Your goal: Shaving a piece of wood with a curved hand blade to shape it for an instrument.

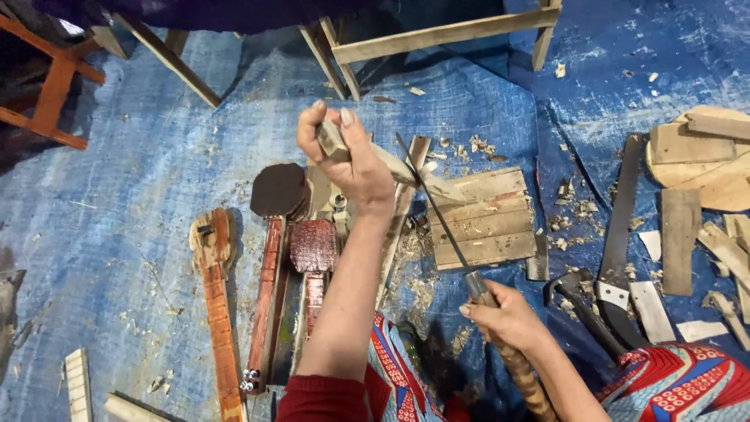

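Blue tarp (141,172) underfoot, littered with wood shavings (410,273). Left of my forearm lie three long, narrow wooden instrument bodies (269,273) side by side, one topped with a dark round disc (277,187). Directly under the work sits a small slatted board (480,219). To the right: a saw (617,234), a hammer (574,293) just beside its handle, and a pile of offcuts (703,164). Stool legs (437,35) stand beyond. No containers in view.

My left hand (351,160) is raised, arm extended forward, fist clenched round a pale wooden stick (406,172) held above the slatted board. My right hand (504,316) sits low and near my knee, closed on the banded handle of a thin-bladed knife (437,207); the blade slants up and meets the stick just right of my left fist.
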